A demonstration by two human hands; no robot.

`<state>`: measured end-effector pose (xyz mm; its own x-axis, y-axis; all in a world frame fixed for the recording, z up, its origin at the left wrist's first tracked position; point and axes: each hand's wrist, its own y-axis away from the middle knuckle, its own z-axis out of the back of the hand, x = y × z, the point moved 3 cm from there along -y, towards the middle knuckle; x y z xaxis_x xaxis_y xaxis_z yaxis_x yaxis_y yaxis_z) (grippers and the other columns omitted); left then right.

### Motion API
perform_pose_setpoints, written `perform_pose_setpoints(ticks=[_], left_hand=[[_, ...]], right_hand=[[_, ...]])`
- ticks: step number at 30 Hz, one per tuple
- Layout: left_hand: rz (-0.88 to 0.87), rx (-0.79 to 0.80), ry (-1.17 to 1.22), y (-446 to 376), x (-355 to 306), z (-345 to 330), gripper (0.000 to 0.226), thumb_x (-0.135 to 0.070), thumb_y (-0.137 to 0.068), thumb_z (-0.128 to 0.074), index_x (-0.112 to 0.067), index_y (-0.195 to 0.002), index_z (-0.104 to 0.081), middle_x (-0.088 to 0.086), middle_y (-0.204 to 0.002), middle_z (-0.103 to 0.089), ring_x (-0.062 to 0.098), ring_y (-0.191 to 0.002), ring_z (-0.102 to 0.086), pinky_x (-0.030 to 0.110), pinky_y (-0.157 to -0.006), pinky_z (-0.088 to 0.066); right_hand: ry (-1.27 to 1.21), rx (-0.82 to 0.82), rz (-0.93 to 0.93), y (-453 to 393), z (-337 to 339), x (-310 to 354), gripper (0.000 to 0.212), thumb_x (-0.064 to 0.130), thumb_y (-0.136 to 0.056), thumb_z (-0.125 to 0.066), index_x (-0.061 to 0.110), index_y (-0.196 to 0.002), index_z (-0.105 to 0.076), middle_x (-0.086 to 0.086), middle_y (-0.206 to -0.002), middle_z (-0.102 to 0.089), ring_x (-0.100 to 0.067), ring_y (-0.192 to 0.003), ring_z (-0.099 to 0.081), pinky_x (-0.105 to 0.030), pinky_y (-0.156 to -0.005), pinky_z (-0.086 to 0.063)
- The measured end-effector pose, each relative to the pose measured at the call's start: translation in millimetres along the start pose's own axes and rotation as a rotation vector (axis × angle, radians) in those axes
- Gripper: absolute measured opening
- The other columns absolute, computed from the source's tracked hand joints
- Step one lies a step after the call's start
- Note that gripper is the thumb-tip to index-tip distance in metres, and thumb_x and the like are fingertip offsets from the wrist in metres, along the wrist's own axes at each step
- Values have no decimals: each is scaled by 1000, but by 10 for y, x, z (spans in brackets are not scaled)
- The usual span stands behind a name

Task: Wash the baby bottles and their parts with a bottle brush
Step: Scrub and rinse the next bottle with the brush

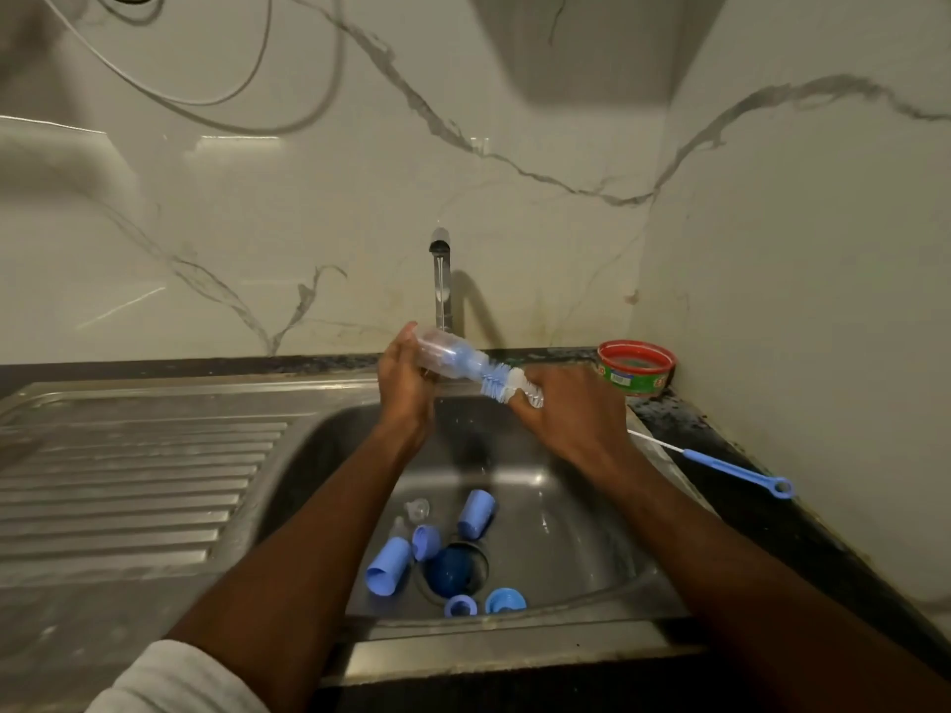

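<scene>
Over the sink, my left hand [406,388] grips a clear baby bottle [447,357] lying nearly sideways, its mouth toward the right. My right hand [566,409] holds the blue-and-white bottle brush [502,385], whose bristled head is partly inside the bottle. Down in the steel sink [592,537] lie several blue parts: two caps [476,514] [386,566], a collar [426,540], two rings [459,606] [505,601] and a clear teat [418,508].
The tap [440,280] stands behind my hands against the marble wall. A thin blue nipple brush [731,468] lies on the dark counter at the right. A red-rimmed tub [636,367] sits in the back right corner. The ribbed draining board [128,476] stretches left.
</scene>
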<state>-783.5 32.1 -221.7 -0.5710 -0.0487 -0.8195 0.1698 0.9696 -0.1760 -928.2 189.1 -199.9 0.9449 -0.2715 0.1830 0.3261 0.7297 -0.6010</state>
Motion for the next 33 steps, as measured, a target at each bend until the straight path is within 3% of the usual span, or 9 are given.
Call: perform_pose_setpoints(ticks=[5, 10, 14, 17, 20, 25, 27, 30, 33], left_hand=[[55, 18, -178, 138, 158, -55, 30, -29, -104, -52, -9, -123, -66, 13, -113, -72, 14, -92, -73, 22, -71, -58], [122, 80, -143, 172, 131, -85, 29, -35, -103, -50, -17, -117, -68, 11, -116, -72, 27, -111, -68, 40, -93, -55], [260, 76, -244, 261, 204, -150, 47, -61, -99, -46, -26, -125, -63, 7, -116, -67, 24, -105, -65, 39, -83, -54], [143, 93, -263, 227, 162, -105, 44, -45, -99, -59, -22, -136, -58, 11, -129, -64, 27, -113, -65, 49, -98, -55], [7, 5, -191, 120, -19, 13, 38, -26, -101, -60, -20, -138, -58, 7, -130, -63, 24, -112, -66, 46, -95, -58], [175, 123, -184, 226, 228, -30, 35, -24, -104, -50, -4, -132, -58, 25, -126, -65, 35, -112, -66, 50, -100, -54], [197, 160, -107, 302, 249, -141, 35, -27, -104, -49, -4, -129, -58, 28, -125, -64, 37, -112, -67, 46, -93, -58], [170, 187, -30, 243, 108, -181, 43, -39, -97, -62, -10, -128, -58, 21, -121, -66, 32, -103, -72, 38, -78, -61], [129, 120, -126, 170, 81, -103, 36, -35, -90, -74, -12, -116, -66, 17, -116, -69, 34, -106, -70, 42, -81, -61]], right_hand=[[77, 46, 63, -2, -56, 168, 35, 58, -94, -50, 34, -110, -68, 4, -94, -72, -19, -81, -67, -35, -70, -52], [73, 19, 43, 11, 22, 27, 32, 56, -93, -51, 33, -105, -70, 6, -89, -71, -18, -80, -67, -35, -70, -55], [111, 47, 103, -20, 8, 59, 31, 46, -96, -51, 29, -113, -70, 3, -97, -71, -19, -86, -67, -39, -74, -55], [82, 57, 86, 6, 7, 40, 33, 51, -93, -53, 34, -114, -71, 5, -100, -73, -18, -91, -68, -38, -78, -55], [37, 38, 40, 13, 30, 13, 38, 56, -87, -53, 37, -114, -72, 5, -96, -74, -20, -88, -68, -33, -70, -52], [83, 65, 56, -2, -54, 90, 30, 47, -95, -48, 28, -108, -67, 2, -89, -70, -23, -79, -66, -33, -61, -44], [95, 54, 70, 6, -73, 90, 28, 46, -97, -46, 28, -107, -66, 3, -88, -69, -22, -77, -65, -33, -60, -43], [70, 9, 71, -12, -25, -5, 31, 52, -93, -51, 36, -111, -69, 8, -94, -72, -17, -84, -67, -31, -68, -48], [69, 1, 92, -6, -32, -15, 36, 56, -89, -52, 40, -116, -69, 8, -98, -74, -17, -87, -68, -31, -70, -50]])
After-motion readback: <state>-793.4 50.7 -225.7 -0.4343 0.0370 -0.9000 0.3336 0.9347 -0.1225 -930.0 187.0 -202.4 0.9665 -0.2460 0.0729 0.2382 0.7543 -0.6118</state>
